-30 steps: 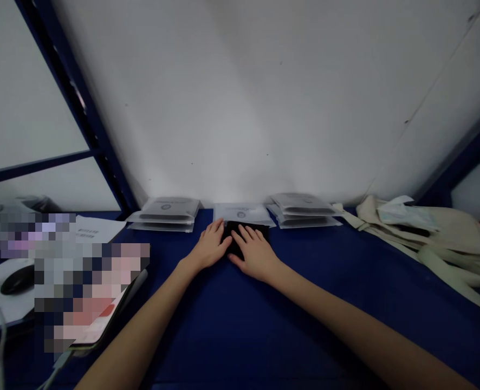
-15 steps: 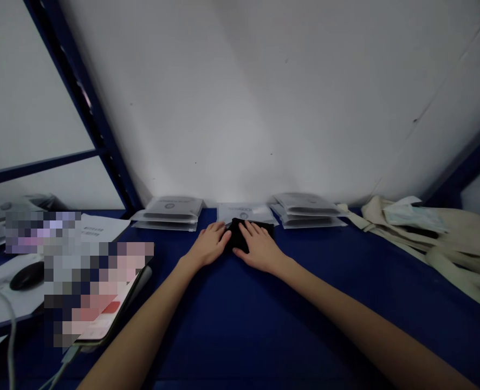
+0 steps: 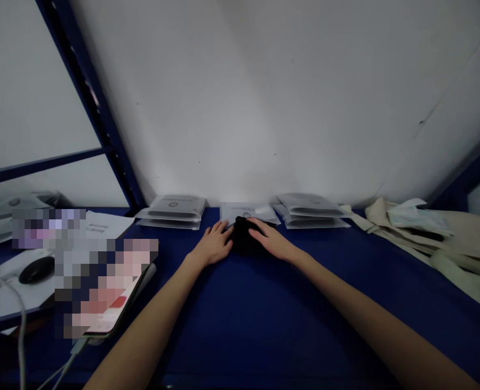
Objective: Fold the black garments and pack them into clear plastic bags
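A dark, soft-looking black item point(image 3: 245, 238), perhaps cloth, lies bunched on the blue table point(image 3: 240, 314) between my hands. My left hand point(image 3: 214, 242) rests at its left edge, palm down with fingers spread. Over its upper right side my right hand point(image 3: 273, 239) curves, thumb and fingers bent around the black material. Just behind it lies a flat plastic packet point(image 3: 258, 210) with printing. Two stacks of similar packets flank this one, a left stack point(image 3: 177, 208) and a right stack point(image 3: 311, 208).
At the left are a phone point(image 3: 114, 311) with a cable, a black mouse point(image 3: 37, 270) and papers point(image 3: 105, 225). Beige fabric point(image 3: 463, 233) with a pale packet on it lies at the right. A white wall point(image 3: 256, 97) rises behind the table.
My right hand has gone from lying flat with spread fingers to curling around the black item, which is now more bunched. My left hand stays beside it. The view has shifted slightly.
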Motion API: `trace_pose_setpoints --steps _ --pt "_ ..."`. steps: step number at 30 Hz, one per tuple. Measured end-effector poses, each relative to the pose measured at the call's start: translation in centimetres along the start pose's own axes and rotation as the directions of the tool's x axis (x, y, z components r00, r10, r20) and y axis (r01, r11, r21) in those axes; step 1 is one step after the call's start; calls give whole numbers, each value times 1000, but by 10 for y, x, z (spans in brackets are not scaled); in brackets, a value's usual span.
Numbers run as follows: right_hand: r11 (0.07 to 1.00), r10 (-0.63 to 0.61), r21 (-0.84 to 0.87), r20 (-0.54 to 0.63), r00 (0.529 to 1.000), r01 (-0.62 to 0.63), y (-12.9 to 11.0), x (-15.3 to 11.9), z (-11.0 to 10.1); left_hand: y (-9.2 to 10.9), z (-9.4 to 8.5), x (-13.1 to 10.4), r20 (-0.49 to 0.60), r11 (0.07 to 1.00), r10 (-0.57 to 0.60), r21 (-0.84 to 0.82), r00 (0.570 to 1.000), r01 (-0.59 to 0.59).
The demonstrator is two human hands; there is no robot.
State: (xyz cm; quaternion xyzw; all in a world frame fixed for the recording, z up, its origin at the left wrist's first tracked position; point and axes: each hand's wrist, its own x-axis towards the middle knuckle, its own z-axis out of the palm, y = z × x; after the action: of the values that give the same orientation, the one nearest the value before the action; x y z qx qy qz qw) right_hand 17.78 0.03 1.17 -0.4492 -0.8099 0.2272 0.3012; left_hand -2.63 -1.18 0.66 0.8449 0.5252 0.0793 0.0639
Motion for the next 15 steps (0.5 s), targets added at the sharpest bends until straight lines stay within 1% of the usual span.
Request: trace_pose_setpoints --steps 2,3,5,7,8,10,15 --pt "999 -12 39 24 1000 11 -3 -2 -4 -2 -1 1 17 1000 9 -29 1000 -9" --pt "999 -27 20 58 998 26 -4 -4 -6 -3 -1 2 21 999 10 -40 1000 -9" --pt "991 -53 -113 152 987 71 -9 -7 -8 -4 -1 2 17 999 5 -49 1000 -5" --pt "949 -50 -294 225 973 117 -15 -11 -7 -4 -1 2 3 999 -1 -37 1000 2" --pt "920 -45 -368 239 970 133 -18 -12 -5 -3 0 2 -6 1000 -3 -27 1000 3" --pt "875 -40 -462 231 972 146 -23 -13 0 -2 2 1 -24 1000 -4 -12 1000 4" --pt "795 -93 -583 160 983 170 -25 -10 10 1 4 1 -62 1000 -6 -14 998 5"
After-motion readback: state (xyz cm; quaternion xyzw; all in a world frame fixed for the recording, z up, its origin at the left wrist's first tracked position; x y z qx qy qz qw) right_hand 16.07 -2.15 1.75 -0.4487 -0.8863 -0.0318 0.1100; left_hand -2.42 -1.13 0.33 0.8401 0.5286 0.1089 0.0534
